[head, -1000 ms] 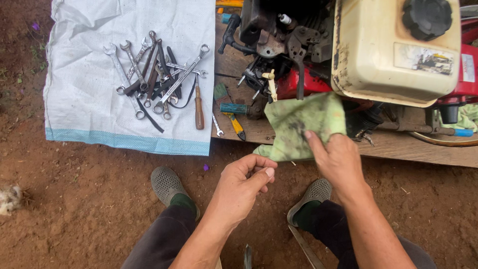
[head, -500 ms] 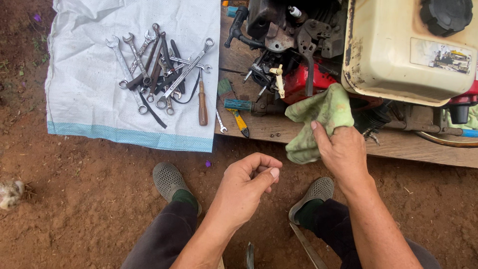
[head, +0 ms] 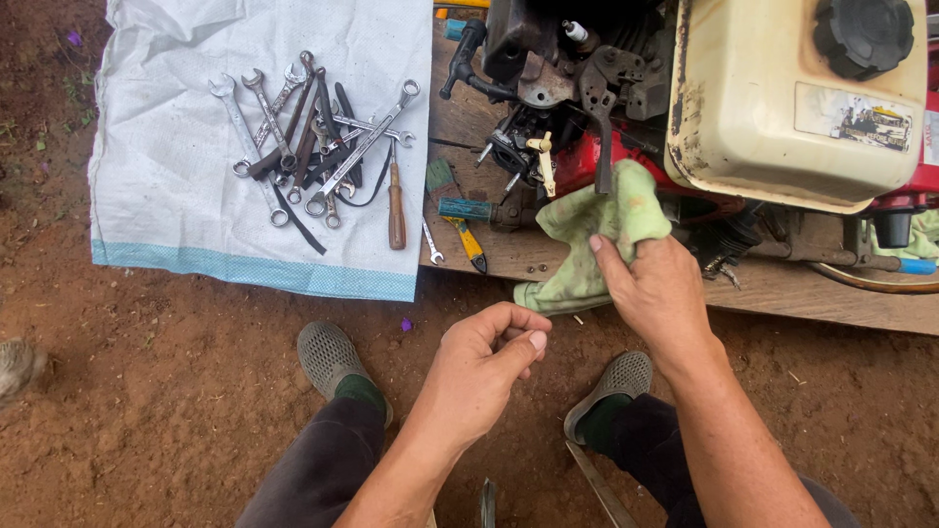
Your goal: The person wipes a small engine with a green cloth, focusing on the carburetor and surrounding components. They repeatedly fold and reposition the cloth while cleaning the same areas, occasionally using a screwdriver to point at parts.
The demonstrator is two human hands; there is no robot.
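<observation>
My right hand (head: 655, 288) grips a pale green rag (head: 597, 230) and holds it against the lower front of a small engine (head: 626, 108) with a cream fuel tank (head: 792, 88) and red body. My left hand (head: 484, 367) hovers over the dirt between my feet, fingers curled with thumb against forefinger; I cannot tell if anything small is pinched there. The engine sits on a wooden board (head: 782, 284).
A white sack cloth (head: 176, 156) on the ground holds several wrenches (head: 303, 137) and a wooden-handled screwdriver (head: 396, 205). A teal-handled brush (head: 465, 208) and a yellow-handled tool (head: 471, 249) lie on the board. My grey shoes (head: 328, 357) rest on red dirt.
My right hand has carried the rag up and right onto the engine's lower front. My left hand has let go of the rag and curled shut near my feet.
</observation>
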